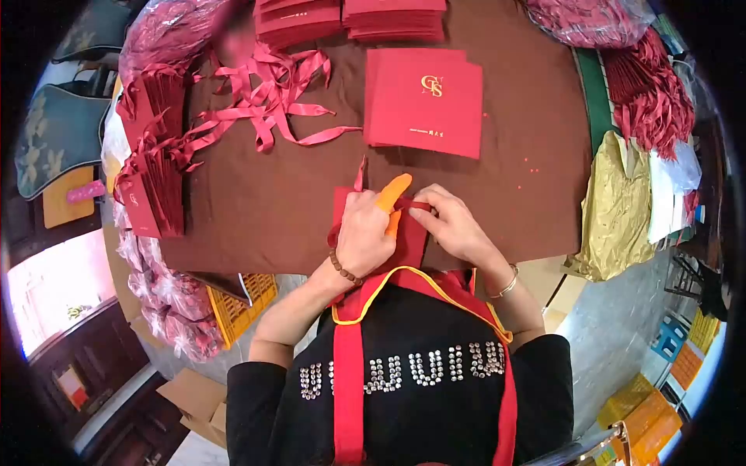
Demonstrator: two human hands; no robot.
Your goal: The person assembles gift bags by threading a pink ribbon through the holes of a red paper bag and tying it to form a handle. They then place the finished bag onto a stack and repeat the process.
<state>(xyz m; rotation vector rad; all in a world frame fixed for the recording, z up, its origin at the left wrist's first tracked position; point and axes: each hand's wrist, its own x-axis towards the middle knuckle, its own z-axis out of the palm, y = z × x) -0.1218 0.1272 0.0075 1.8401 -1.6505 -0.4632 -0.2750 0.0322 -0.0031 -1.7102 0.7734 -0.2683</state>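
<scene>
A red paper bag lies at the table's near edge, partly hidden under my hands. My left hand, with orange finger covers and a beaded bracelet, is closed over the bag's left side. Between finger and thumb of my right hand is a dark red ribbon, which runs across to my left fingers. A ribbon end sticks up beyond my left hand. Just past my hands lie flat red bags with gold lettering, overlapping one another.
Loose red ribbons spread over the brown cloth. Finished-looking bags with ribbons stand along the left edge. Stacked red bags sit at the back. A gold plastic bag and bundled red ribbons are on the right.
</scene>
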